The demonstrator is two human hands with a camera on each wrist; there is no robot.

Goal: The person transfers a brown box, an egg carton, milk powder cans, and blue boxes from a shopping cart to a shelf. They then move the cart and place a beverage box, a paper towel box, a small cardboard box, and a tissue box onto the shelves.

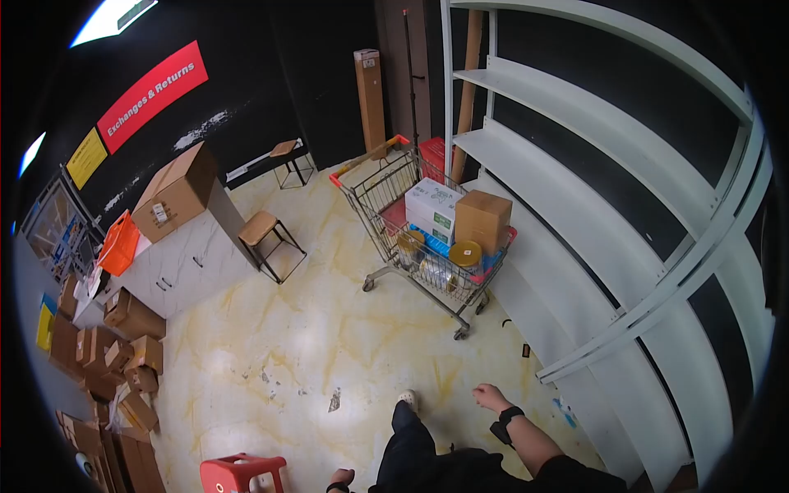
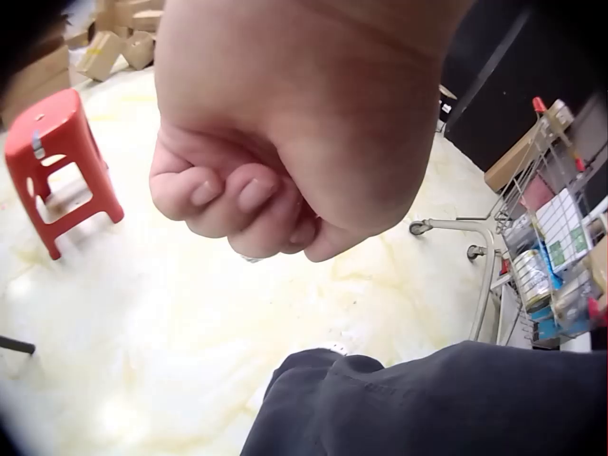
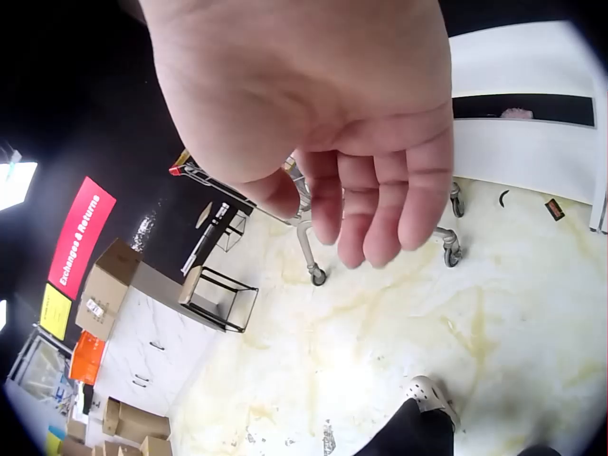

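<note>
My left hand (image 2: 285,152) has its fingers curled in toward the palm, with nothing held in them. It hangs near the dark trouser leg, low in the head view. My right hand (image 3: 323,142) hangs with loosely bent fingers, holding nothing; in the head view it is out in front of the body. Nearest ahead stands a wire shopping cart (image 1: 386,267) with an orange-ended handle. It carries a white printed box (image 1: 431,209), a brown cardboard box (image 1: 482,220) and a gold-lidded container (image 1: 465,253). Both hands are apart from the cart.
White shelving (image 1: 567,189) runs along the right. A red plastic stool (image 1: 238,472) stands near my left hand. Cardboard boxes (image 1: 123,361) are piled at the left, beside a marble-patterned counter (image 1: 185,267) with an orange basket (image 1: 120,245). A wooden-topped stool (image 1: 260,228) stands by the counter.
</note>
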